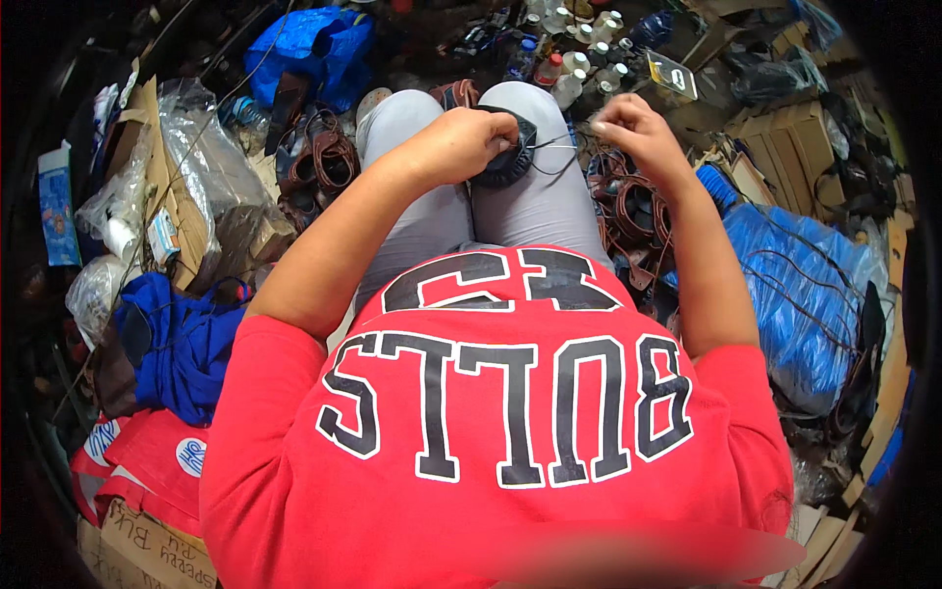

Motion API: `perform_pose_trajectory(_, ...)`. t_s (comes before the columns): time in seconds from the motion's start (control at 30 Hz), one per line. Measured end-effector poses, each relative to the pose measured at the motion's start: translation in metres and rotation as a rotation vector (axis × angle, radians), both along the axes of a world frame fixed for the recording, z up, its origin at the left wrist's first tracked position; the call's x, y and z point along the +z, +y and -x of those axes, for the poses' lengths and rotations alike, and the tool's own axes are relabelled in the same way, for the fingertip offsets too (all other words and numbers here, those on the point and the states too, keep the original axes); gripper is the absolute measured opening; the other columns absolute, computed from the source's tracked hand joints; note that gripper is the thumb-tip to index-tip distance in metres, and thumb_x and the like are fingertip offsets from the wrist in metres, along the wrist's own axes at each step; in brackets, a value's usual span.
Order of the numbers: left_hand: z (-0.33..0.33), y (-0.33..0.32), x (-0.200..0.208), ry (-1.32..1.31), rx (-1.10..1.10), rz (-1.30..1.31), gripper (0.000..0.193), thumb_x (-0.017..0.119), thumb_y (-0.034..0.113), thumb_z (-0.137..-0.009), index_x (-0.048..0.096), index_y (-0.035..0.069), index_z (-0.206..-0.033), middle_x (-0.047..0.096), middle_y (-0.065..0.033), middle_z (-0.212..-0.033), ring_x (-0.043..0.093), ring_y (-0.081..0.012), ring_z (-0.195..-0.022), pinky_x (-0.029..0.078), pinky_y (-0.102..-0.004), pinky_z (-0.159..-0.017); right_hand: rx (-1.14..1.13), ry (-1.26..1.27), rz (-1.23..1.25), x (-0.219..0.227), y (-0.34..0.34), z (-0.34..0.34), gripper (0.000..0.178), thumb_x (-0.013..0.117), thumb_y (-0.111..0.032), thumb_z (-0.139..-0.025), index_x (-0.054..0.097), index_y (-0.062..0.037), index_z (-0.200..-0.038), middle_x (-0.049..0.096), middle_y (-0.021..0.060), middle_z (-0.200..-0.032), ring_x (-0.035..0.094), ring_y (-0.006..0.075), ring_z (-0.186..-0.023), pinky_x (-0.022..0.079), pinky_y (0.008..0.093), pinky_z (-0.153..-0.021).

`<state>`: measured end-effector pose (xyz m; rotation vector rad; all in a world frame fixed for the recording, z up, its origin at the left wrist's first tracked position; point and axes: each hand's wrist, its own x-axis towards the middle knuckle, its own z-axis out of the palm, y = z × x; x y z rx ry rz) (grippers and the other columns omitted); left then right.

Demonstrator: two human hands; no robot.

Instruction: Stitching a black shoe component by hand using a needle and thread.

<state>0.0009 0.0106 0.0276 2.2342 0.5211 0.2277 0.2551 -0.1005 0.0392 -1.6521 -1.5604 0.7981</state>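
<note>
Left hand (461, 142) curled into a near fist, fingers closed on the rim of a dark sandal piece (510, 157), pressing it down on the knees. Right hand (628, 128) raised just right of it, thumb and fingertips pinched together on a thin dark thread (559, 143); remaining fingers loosely bent, palm turned inward. Thread stretched taut between the pinch and the piece, a loose loop sagging below toward the right knee.

Sandal piece: dark, nearly black, rounded, with a ribbed or stitched edge showing under the left knuckles; mostly hidden by the left hand, so full shape not clear. Resting on grey trousers (549, 206), between both hands, slightly nearer the left.

Hands close together but not touching, a narrow gap between them bridged only by thread. Beyond the fingertips, a cluster of small white bottles (579, 64). Left of the left hand, a heap of brown sandals (324, 162) beside the knee, then clear plastic bags (196, 157) and cardboard further out. Right of the right forearm, more brown straps (633, 211) pressed close, then a blue sack (795, 285). Blue cloth (182, 344) below the left elbow. Free room only above the lap and knees; clutter tight on both flanks and ahead.
</note>
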Motion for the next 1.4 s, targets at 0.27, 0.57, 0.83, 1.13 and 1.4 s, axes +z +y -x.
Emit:
perform_pose_trajectory(0.27, 0.005, 0.002, 0.006, 0.102, -0.005, -0.111, 0.012, 0.054, 0.012, -0.083, 0.058, 0.004, -0.092, 0.062, -0.0182, -0.082, 0.06, -0.0366, -0.078, 0.046, -0.0413, -0.067, 0.202, -0.462, 0.024, 0.022, 0.006, 0.034, 0.017, 0.063, -0.016, -0.08, 0.064, -0.0067, -0.094, 0.057, 0.0095, -0.084, 0.058, 0.0209, -0.086, 0.045, 0.0345, -0.077)
perform_pose_trajectory(0.57, 0.038, 0.02, -0.009, -0.08, -0.189, -0.181, 0.008, 0.053, 0.007, -0.082, 0.053, 0.003, -0.088, 0.059, -0.018, -0.083, 0.057, -0.0369, -0.082, 0.044, -0.0409, -0.069, 0.466, -0.678, -0.109, -0.002, 0.013, 0.053, 0.01, 0.051, -0.007, -0.078, 0.055, -0.0119, -0.085, 0.063, 0.0108, -0.077, 0.059, 0.0286, -0.081, 0.039, 0.039, -0.075)
perform_pose_trajectory(0.83, 0.146, 0.058, 0.05, -0.211, 0.412, 0.336, 0.01, 0.058, 0.011, -0.087, 0.059, 0.002, -0.082, 0.056, 0.0008, -0.076, 0.052, -0.0087, -0.076, 0.042, -0.0238, -0.071, -0.399, 0.599, 0.192, 0.004, -0.021, -0.016, 0.011, 0.064, -0.014, -0.083, 0.063, -0.0033, -0.083, 0.064, 0.0017, -0.082, 0.058, 0.0119, -0.078, 0.044, 0.0272, -0.075)
perform_pose_trajectory(1.13, 0.085, 0.011, 0.083, -0.456, -0.142, 1.053, 0.029, 0.05, 0.028, -0.094, 0.052, 0.0, -0.085, 0.056, -0.0072, -0.08, 0.058, -0.0187, -0.076, 0.048, -0.0311, -0.067, 0.43, 1.255, 0.058, 0.024, 0.005, 0.051, 0.032, 0.047, -0.037, -0.093, 0.057, -0.007, -0.087, 0.061, 0.0044, -0.083, 0.055, 0.0147, -0.072, 0.043, 0.0293, -0.072)
perform_pose_trajectory(1.4, 0.336, 0.1, 0.159, 0.358, 0.881, -0.718, 0.021, 0.059, 0.014, -0.082, 0.066, 0.004, -0.099, 0.064, -0.0105, -0.091, 0.061, -0.02, -0.083, 0.046, -0.0283, -0.076, -0.392, -0.467, 0.224, 0.021, -0.115, -0.168, 0.027, 0.053, -0.021, -0.086, 0.065, -0.0099, -0.107, 0.066, 0.0117, -0.1, 0.062, 0.0208, -0.093, 0.044, 0.0288, -0.085)
